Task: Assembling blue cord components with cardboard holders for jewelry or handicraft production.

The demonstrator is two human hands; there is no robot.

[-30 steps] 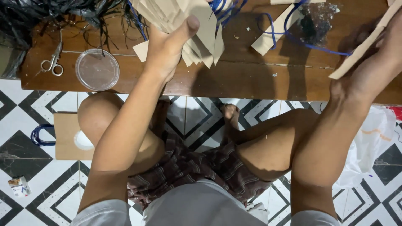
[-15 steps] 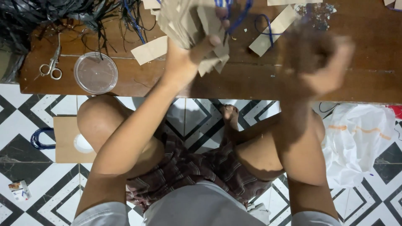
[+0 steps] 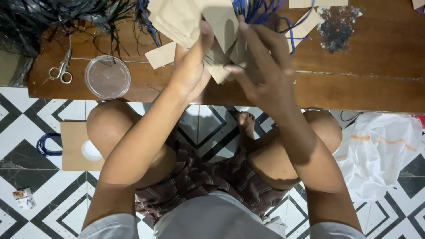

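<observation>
My left hand (image 3: 191, 66) grips a fanned stack of brown paper pieces (image 3: 186, 20) above the low wooden table (image 3: 354, 84). My right hand (image 3: 261, 62) has come in beside it, and its fingers pinch the right side of the same stack. Blue cords (image 3: 256, 9) hang just behind the stack, near my right fingertips. One loose brown paper piece (image 3: 160, 55) lies on the table under my left hand.
Scissors (image 3: 62, 66) and a round clear lid (image 3: 107, 76) lie on the table's left part, below a tangle of black strips (image 3: 53, 13). A brown paper bag with blue handle (image 3: 73, 146) lies on the tiled floor at left; a white plastic bag (image 3: 380, 150) at right.
My right hand moved left from the table's right edge, let go of its single paper piece, and joined my left hand on the stack. The stack stayed roughly in place.
</observation>
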